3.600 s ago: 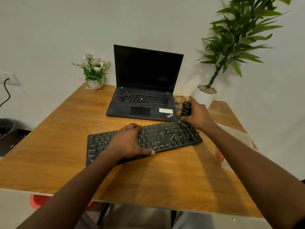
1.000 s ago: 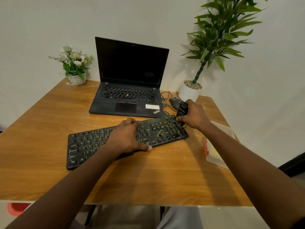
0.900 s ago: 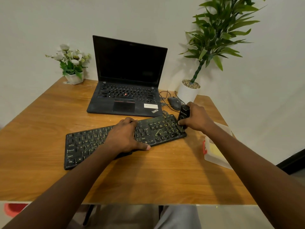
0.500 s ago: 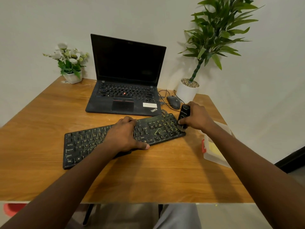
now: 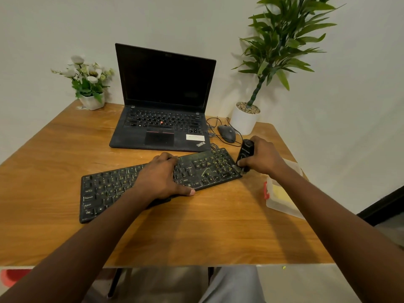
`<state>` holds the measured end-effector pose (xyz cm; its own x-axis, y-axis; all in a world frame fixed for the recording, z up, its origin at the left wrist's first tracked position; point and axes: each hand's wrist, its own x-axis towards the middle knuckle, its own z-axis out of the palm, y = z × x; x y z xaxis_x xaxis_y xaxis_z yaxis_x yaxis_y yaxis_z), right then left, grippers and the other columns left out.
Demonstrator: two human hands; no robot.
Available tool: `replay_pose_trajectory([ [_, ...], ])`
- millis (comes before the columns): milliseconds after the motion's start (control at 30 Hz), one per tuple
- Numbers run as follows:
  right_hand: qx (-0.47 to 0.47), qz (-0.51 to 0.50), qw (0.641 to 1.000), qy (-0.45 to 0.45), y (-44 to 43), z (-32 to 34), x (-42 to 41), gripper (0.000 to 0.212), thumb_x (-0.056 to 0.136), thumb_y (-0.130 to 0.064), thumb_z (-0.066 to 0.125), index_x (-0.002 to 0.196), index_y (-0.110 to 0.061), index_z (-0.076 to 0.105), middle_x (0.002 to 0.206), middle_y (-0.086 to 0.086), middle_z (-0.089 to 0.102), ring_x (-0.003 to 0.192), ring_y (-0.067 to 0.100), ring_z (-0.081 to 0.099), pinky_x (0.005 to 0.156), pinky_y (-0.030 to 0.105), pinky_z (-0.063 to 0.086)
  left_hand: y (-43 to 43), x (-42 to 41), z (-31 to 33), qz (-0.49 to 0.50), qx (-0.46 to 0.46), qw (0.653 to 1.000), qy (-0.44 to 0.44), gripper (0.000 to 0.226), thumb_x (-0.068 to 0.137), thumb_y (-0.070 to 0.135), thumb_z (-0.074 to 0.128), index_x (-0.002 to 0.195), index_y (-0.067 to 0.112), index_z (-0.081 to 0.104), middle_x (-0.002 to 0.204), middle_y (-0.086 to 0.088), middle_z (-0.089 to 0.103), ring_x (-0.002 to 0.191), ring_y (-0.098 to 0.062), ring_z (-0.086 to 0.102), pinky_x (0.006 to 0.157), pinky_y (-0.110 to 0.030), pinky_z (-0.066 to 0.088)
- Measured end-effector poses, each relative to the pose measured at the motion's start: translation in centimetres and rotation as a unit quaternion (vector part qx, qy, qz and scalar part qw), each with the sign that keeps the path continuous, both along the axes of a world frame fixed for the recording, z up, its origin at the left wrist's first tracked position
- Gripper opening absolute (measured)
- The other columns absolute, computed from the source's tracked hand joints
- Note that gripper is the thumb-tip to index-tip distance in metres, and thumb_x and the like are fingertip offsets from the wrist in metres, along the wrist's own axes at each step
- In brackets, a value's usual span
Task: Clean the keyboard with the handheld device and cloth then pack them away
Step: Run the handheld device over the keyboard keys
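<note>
A dusty black keyboard (image 5: pixel 113 189) lies slanted across the middle of the wooden table (image 5: pixel 196 232). My left hand (image 5: pixel 161 179) presses flat on its middle keys, thumb at the front edge. My right hand (image 5: pixel 261 159) is closed around a small black handheld device (image 5: pixel 246 150), held upright with its lower tip at the keyboard's right end. A clear plastic box (image 5: pixel 282 200) with a yellow cloth inside stands at the table's right edge, partly hidden by my right forearm.
An open black laptop (image 5: pixel 162 127) sits behind the keyboard. A wired mouse (image 5: pixel 227 133) and its cable lie to its right. A white pot with a tall green plant (image 5: pixel 244 119) stands at the back right, a small flower pot (image 5: pixel 91 102) at the back left.
My right hand has slid the device rightward along the keys to the keyboard's right end. My left hand stays on the keyboard. The camera has shifted.
</note>
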<state>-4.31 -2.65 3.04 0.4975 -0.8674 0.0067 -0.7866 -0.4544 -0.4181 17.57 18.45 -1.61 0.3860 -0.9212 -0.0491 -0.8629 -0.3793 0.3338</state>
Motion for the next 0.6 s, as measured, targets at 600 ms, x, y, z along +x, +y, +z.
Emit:
replay_pose_trajectory([
  [600, -0.036, 0.007, 0.995, -0.093, 1.4, -0.6, 4.9, 0.071, 0.079, -0.024, 0.09, 0.138, -0.01, 0.052, 0.128, 0.009, 0.067, 0.115, 0.026, 0.064, 0.079, 0.028, 0.043, 0.1, -0.1, 0.1, 0.003, -0.005, 1.0, 0.007, 0.13, 0.056, 0.091, 0.073, 0.159, 0.02, 0.034, 0.158, 0.002, 0.038, 0.143, -0.022, 0.039, 0.113, -0.047, 0.043],
])
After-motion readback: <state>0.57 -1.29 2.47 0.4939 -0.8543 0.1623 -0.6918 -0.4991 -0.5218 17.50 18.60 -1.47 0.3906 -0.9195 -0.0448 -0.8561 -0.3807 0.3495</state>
